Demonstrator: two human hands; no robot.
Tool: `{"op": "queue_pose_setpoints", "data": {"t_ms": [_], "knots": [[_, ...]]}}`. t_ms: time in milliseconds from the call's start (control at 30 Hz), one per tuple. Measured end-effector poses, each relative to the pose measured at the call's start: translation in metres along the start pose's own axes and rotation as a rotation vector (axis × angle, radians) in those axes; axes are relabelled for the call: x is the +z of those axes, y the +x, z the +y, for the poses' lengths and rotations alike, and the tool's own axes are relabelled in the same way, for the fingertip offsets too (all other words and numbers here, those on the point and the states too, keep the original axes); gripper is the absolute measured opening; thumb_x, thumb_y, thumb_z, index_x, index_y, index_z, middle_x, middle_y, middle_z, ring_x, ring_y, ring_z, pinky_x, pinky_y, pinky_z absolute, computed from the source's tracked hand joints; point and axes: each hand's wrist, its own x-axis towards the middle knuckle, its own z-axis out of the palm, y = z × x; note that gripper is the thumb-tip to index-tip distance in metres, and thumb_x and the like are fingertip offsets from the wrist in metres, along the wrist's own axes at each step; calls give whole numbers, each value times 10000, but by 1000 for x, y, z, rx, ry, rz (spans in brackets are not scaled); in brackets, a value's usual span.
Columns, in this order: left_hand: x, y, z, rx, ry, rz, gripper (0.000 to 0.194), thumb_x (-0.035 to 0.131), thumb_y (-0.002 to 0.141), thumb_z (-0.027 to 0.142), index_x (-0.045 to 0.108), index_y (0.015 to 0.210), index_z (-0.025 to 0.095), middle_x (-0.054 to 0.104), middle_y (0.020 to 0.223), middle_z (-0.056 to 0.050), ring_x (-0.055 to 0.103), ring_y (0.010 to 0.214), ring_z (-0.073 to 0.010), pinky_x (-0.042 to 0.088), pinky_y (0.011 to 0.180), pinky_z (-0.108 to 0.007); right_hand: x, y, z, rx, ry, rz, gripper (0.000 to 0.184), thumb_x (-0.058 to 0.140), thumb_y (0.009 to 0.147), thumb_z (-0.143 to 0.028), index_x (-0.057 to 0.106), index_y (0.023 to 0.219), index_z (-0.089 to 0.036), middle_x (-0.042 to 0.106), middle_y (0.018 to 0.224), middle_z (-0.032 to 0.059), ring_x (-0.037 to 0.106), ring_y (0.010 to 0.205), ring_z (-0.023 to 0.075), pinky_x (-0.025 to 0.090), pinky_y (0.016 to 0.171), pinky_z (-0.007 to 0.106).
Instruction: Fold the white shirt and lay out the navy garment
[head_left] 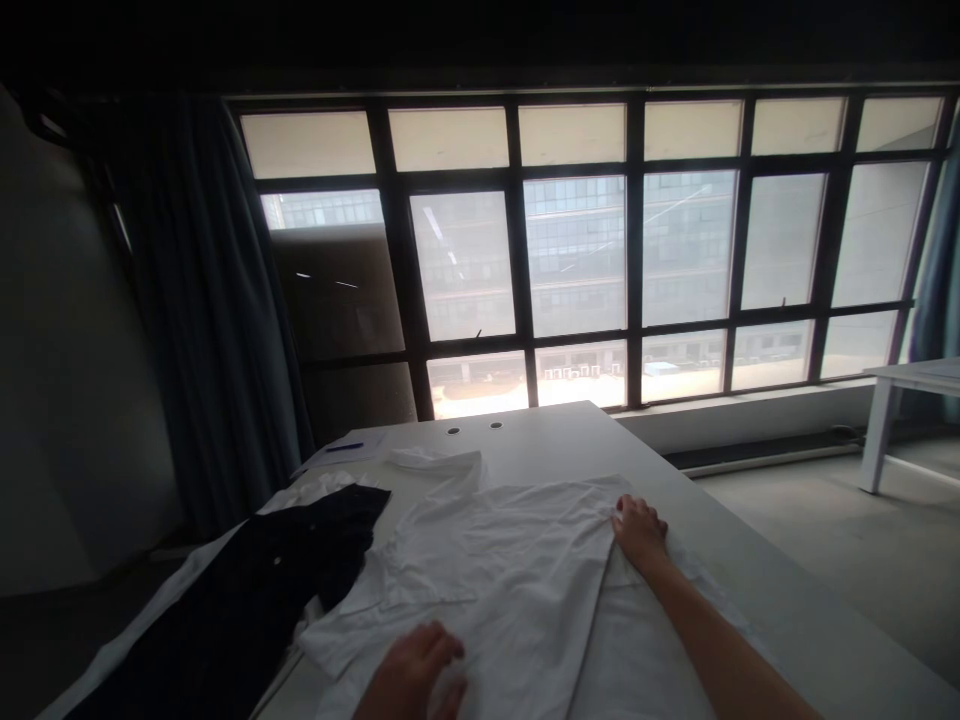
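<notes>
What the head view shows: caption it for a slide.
Left hand and right hand at a white garment, dark garment alongside.

1. I took the place for an office or a plain workroom, though I couldn't tell which.
2. Dark-framed windows [576, 255] filled one wall, a large building [574, 215] showing beyond.
3. A long curtain [214, 310] hung at the side.
4. The white table [559, 445] had two round ports [496, 425], like an office desk.
5. Another table [921, 374] stood across the bare grey floor [795, 525].
</notes>
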Motion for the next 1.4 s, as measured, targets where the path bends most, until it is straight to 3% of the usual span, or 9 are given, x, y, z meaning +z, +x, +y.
{"op": "queue_pose_setpoints", "data": {"t_ms": [100, 267, 500, 633, 800, 933, 1100, 1233, 1400], "knots": [[-7, -3, -32, -292, -24, 53, 225, 507, 972, 388, 680, 1043, 262, 708, 1089, -77, 665, 1002, -238, 495, 913, -346, -1, 1, 0, -18, 3, 10, 273, 485, 966, -267, 598, 1205, -201, 640, 1201, 141, 600, 1114, 253, 431, 905, 374], [2, -12, -43, -427, 47, 30, 373, 406, 1001, 497, 624, 849, 235, 699, 880, -38, 646, 818, -205, 429, 756, -305, 3, -1, 7, 71, -27, 46, 464, 532, 952, -488, 648, 1121, -72, 604, 1182, 254, 559, 1149, 400, 415, 928, 522], [11, -9, -40, -386, 112, -17, 376, 455, 983, 509, 644, 811, 233, 697, 921, -44, 640, 860, -215, 408, 798, -318, 8, 5, 4, -46, 70, 48, 241, 480, 972, -283, 644, 1058, -129, 646, 1111, 194, 618, 1050, 313, 450, 880, 419], [9, -8, -39, -336, 82, -38, 401, 410, 1009, 478, 671, 824, 236, 713, 970, -57, 655, 906, -221, 413, 832, -319, 4, 12, -1, -160, 174, 79, 277, 329, 1024, -240, 596, 1072, -177, 679, 1040, 131, 648, 958, 226, 455, 841, 311], [8, -7, -36, -347, 91, -29, 429, 401, 1013, 483, 636, 758, 230, 716, 819, -39, 644, 782, -200, 375, 718, -299, 6, 6, -2, -102, 189, 124, 255, 451, 982, -317, 531, 1181, -180, 656, 1145, 155, 614, 1097, 278, 437, 925, 379], [8, -6, -34, -350, 99, -15, 420, 409, 1008, 479, 617, 743, 230, 716, 806, -36, 639, 770, -197, 354, 696, -294, 11, -1, -1, -16, 173, 115, 287, 566, 878, -262, 539, 1144, -159, 649, 1059, 169, 605, 1055, 337, 440, 904, 462], [7, -7, -34, -358, 112, -18, 417, 417, 1011, 480, 626, 747, 235, 726, 797, -33, 650, 765, -196, 345, 690, -291, 3, 3, -6, -226, 278, 112, 243, 418, 897, -100, 613, 1012, -188, 639, 1035, 108, 627, 941, 220, 471, 879, 322], [5, -8, -33, -359, 90, -21, 426, 390, 1031, 480, 637, 777, 244, 748, 806, -41, 690, 772, -206, 349, 669, -286, -5, 9, -10, -331, 364, 183, 395, 284, 987, -158, 644, 1143, -196, 602, 1252, 136, 574, 1185, 241, 455, 1025, 346], [1, -7, -29, -363, 54, -27, 381, 345, 1052, 443, 644, 898, 263, 774, 855, -35, 731, 817, -210, 375, 687, -287, 5, 10, -7, -320, 382, 214, 511, 301, 991, -251, 469, 1458, -131, 456, 1506, 164, 425, 1394, 266, 381, 1148, 427]]}}
